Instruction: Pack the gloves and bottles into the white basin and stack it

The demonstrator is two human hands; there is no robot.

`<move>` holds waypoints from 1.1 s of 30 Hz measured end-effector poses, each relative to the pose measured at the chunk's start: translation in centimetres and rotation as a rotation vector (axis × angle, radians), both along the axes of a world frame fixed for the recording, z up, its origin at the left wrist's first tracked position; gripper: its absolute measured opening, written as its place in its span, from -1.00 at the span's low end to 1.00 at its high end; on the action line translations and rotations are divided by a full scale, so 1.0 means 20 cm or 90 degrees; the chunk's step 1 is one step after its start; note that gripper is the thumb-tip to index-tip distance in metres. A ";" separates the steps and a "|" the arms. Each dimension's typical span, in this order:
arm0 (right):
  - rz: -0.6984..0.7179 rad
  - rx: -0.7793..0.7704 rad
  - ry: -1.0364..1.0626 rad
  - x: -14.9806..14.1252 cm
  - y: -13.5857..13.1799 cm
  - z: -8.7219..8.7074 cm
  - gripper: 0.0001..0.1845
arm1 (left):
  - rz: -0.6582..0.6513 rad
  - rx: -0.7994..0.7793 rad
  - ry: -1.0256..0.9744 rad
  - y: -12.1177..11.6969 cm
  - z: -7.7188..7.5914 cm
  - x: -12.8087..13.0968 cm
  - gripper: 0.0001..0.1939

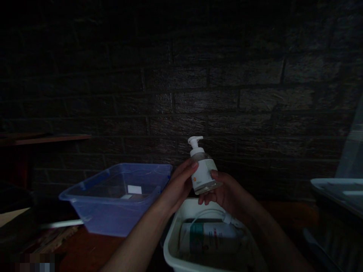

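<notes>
A clear pump bottle (203, 172) with a white pump top and a white label is held up in front of the brick wall, tilted slightly. My left hand (181, 181) grips its left side, thumb against the label. From the right, my right hand (222, 189) holds the lower part, its thumb on the label and its fingers curled beneath. Below both hands stands a white bin (170, 241). In it lie a white bottle with a green band (208, 236) and a white cable (204, 212).
To the left, a translucent blue-purple plastic tub (110, 219) stands on a brown wooden surface (82, 251), with small white pieces inside. A wooden shelf (45, 140) juts in at far left. A pale-rimmed container (337, 185) is at right. The dark brick wall (181, 75) closes off the back.
</notes>
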State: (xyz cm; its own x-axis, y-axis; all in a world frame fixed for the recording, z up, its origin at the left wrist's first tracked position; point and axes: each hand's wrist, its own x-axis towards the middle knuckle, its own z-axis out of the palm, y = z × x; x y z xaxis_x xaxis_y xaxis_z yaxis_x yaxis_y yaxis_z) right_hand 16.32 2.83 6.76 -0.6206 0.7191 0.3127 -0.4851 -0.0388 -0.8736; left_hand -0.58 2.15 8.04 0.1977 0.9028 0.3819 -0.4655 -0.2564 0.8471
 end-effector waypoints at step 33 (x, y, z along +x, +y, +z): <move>-0.278 0.036 -0.070 0.00 -0.01 0.03 -0.46 | 0.351 0.264 0.419 -0.06 -0.02 0.06 -0.12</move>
